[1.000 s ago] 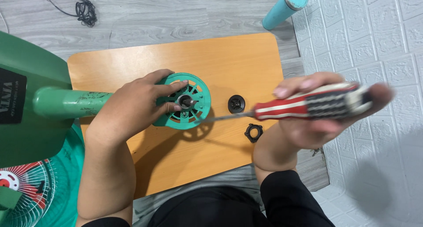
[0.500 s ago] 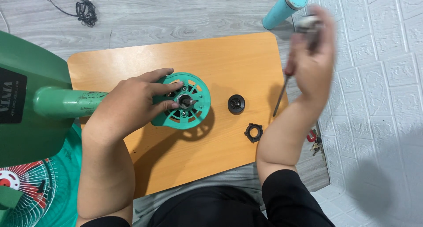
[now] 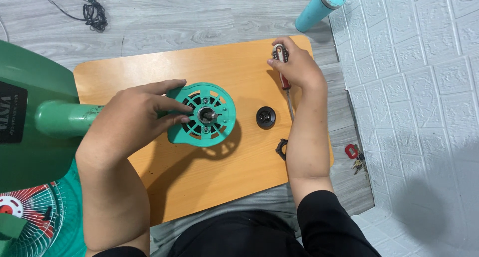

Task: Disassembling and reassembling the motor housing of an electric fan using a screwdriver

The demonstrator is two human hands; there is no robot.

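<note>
The green fan body (image 3: 30, 122) is lying on its side at the left, its neck reaching over the orange bench (image 3: 239, 62). The teal motor housing (image 3: 202, 115) is standing out from that neck over the middle of the bench, its front plate and bare shaft facing up. The left hand (image 3: 132, 120) is gripping the housing from the left, fingers (image 3: 172, 107) curling onto the plate's rim beside the shaft. The right hand (image 3: 297, 65) is resting at the bench's far right corner, fingers closing around the red-and-white handle of a screwdriver (image 3: 284, 77), whose shaft is lying flat on the bench and pointing back toward the person. A black round cap (image 3: 266, 117) is sitting just right of the housing; a black nut (image 3: 282, 149) is lying nearer, partly hidden by the right forearm. A teal bottle (image 3: 319, 7) is lying on the floor beyond the bench.
</note>
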